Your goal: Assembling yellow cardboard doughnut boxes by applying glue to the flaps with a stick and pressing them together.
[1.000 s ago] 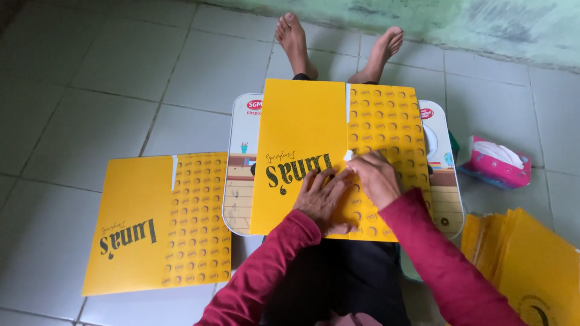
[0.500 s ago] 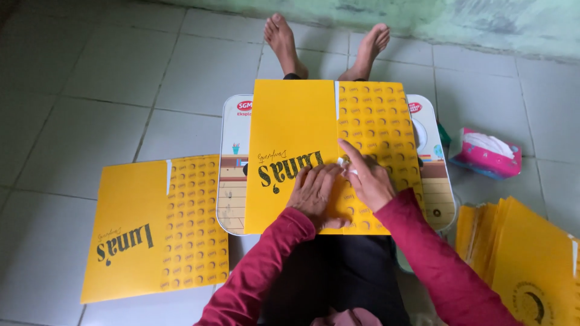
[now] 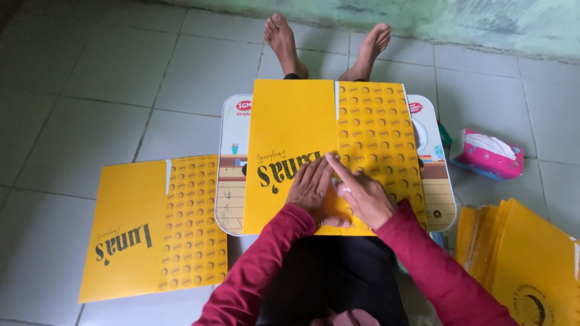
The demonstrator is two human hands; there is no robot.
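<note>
A flat yellow paper bag (image 3: 314, 133) with a dotted panel on its right side lies on a small white lap table (image 3: 231, 181) over my legs. My left hand (image 3: 309, 188) presses flat on the bag's near part, fingers spread. My right hand (image 3: 361, 194) rests beside it, index finger stretched out along the seam where the plain and dotted panels meet. Both arms wear dark red sleeves.
A second yellow bag (image 3: 154, 226) lies flat on the tiled floor to the left. A stack of several yellow bags (image 3: 531, 265) sits at the right. A pink tissue pack (image 3: 486, 154) lies on the floor beyond it. My bare feet (image 3: 326, 45) point toward a green wall.
My right hand has slid down the seam toward me, and its index finger now points along the fold. The left hand has stayed pressed on the bag.
</note>
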